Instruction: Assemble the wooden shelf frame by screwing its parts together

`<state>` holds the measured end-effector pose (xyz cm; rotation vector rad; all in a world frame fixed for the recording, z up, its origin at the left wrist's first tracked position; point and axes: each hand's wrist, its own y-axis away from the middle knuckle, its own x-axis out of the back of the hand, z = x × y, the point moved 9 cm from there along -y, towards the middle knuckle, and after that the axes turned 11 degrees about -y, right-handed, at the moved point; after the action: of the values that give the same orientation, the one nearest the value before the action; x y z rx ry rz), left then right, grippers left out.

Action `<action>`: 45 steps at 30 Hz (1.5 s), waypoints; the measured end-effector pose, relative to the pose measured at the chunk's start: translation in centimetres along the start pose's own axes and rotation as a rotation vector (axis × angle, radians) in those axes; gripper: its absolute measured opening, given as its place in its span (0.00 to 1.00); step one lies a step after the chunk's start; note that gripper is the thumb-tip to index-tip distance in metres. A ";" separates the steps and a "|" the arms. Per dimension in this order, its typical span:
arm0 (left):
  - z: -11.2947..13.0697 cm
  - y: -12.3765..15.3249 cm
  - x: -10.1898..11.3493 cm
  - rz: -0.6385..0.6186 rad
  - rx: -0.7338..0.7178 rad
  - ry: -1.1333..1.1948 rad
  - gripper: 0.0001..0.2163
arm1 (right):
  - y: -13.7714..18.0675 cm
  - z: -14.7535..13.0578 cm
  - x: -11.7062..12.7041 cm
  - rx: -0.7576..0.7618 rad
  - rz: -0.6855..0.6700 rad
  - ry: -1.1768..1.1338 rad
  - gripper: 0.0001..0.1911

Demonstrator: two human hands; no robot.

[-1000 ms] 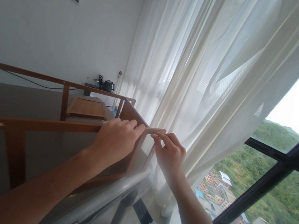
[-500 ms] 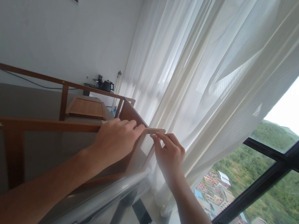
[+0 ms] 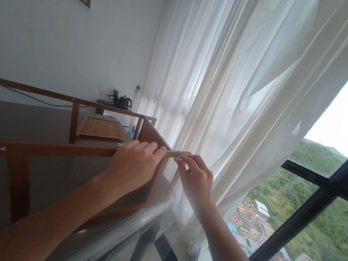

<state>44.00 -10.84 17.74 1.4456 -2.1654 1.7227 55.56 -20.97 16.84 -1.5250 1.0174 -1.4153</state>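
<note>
My left hand (image 3: 136,162) is wrapped over the top rail of a brown wooden frame (image 3: 69,150), close to its corner. Past those fingers the pale end of the rail (image 3: 181,153) sticks out to the right. At that end my right hand (image 3: 197,180) is closed in a pinch on a thin metal rod (image 3: 175,156), small and partly covered by the fingertips. The rod lies against or just beside the rail's side; I cannot tell which. A wooden side panel (image 3: 152,134) of the frame runs behind the left hand.
Sheer white curtains (image 3: 229,112) hang just beyond my right hand, with a black window frame (image 3: 329,184) at the right. Below lies a shiny rail wrapped in clear plastic (image 3: 119,231). A loose wooden panel (image 3: 100,129) and a black kettle (image 3: 124,102) are farther back.
The view has shifted slightly. Both hands stay at the rail's end, and the right fingers have turned a little around the thin metal rod.
</note>
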 end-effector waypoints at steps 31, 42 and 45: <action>6.4 10.5 -8.1 -0.466 -0.172 0.248 0.11 | 17.7 1.5 0.4 -0.532 -0.127 -0.481 0.07; 5.8 12.9 -13.1 -0.766 0.012 0.408 0.14 | 18.1 1.0 -4.4 -0.430 -0.204 -0.457 0.09; 5.6 12.6 -12.3 -0.749 -0.014 0.378 0.12 | 17.6 0.5 -4.8 -0.384 -0.213 -0.460 0.11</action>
<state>45.60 -7.88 -0.39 1.4931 -1.2151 1.5113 55.13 -22.68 -1.37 -2.1703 0.8860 -0.9597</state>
